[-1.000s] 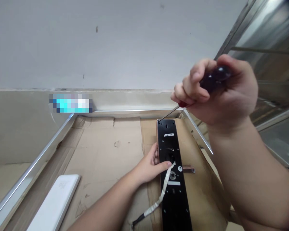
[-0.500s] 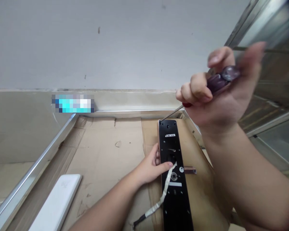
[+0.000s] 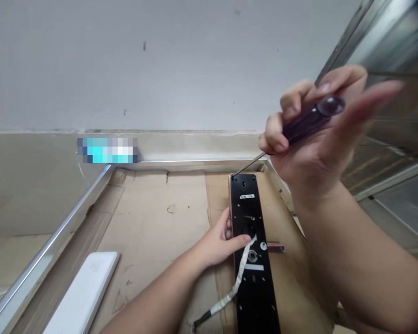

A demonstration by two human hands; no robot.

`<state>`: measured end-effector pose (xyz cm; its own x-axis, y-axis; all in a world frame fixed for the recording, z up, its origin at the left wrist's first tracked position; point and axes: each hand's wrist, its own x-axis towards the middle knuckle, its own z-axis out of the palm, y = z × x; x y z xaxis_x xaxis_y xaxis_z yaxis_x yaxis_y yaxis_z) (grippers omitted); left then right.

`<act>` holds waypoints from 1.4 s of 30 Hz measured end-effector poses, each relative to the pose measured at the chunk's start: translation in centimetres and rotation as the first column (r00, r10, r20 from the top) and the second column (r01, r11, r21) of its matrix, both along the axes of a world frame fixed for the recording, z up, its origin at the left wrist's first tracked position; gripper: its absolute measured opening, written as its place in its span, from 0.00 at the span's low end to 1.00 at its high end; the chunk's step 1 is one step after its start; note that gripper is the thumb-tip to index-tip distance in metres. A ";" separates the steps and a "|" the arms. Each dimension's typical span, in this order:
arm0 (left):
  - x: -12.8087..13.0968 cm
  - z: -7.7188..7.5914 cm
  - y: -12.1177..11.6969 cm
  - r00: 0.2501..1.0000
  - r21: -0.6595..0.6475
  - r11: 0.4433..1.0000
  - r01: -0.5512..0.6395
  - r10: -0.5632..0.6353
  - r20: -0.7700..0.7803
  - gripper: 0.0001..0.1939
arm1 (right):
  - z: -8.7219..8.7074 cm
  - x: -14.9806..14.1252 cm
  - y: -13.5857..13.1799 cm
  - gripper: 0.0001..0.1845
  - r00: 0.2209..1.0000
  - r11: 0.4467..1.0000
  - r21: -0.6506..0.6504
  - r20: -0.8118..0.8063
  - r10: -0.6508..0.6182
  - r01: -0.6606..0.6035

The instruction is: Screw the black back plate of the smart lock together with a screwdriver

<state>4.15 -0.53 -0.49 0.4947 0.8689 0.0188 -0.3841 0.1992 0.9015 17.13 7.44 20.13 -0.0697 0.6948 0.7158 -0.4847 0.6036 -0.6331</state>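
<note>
Now, right hand clenches a screwdriver, tip at the far corner of the lock plate, left hand pinching its edge; ribbon cable lies loose across it.

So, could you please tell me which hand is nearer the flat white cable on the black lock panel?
Left. The left hand holds the panel by its edge, its fingers beside the cable. The right hand is farther off, raised above the panel's top end with a screwdriver.
</note>
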 end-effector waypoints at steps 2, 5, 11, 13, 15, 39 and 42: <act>0.0 0.0 0.0 1.000 0.003 1.000 0.000 0.000 0.007 0.42 | -0.6 -0.6 0.6 0.12 0.996 0.997 0.031 -0.053 -0.073 0.075; 0.1 -0.1 0.0 1.000 0.000 1.000 0.002 -0.002 0.001 0.42 | -0.6 -1.1 1.6 0.11 0.997 0.995 0.079 0.032 -0.067 0.064; 0.0 0.0 0.0 1.000 -0.005 1.000 0.005 -0.005 0.014 0.40 | -0.1 -0.8 0.5 0.20 0.995 0.998 -0.014 0.076 0.060 -0.059; 0.0 0.0 0.0 1.000 -0.004 1.000 0.011 -0.011 0.007 0.40 | -0.3 -1.0 -0.1 0.15 1.000 0.999 -0.043 0.019 -0.022 0.023; 0.0 0.1 0.0 1.000 -0.002 1.000 0.006 -0.006 -0.007 0.40 | -0.5 -1.2 -0.1 0.15 0.994 0.993 -0.059 -0.029 -0.106 0.104; 0.1 0.0 0.0 1.000 0.011 1.000 0.001 -0.001 -0.006 0.42 | 0.2 -0.9 -0.3 0.21 0.995 0.993 -0.074 -0.027 -0.096 0.094; 0.0 0.0 0.0 1.000 0.002 1.000 0.004 -0.004 -0.020 0.41 | -0.1 -1.6 0.1 0.18 0.975 0.982 -0.040 -0.120 -0.189 0.186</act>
<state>4.16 -0.56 -0.50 0.4986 0.8667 0.0109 -0.3656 0.1989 0.9093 15.53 7.53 20.05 0.1507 0.7073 0.6907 -0.4394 0.6738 -0.5941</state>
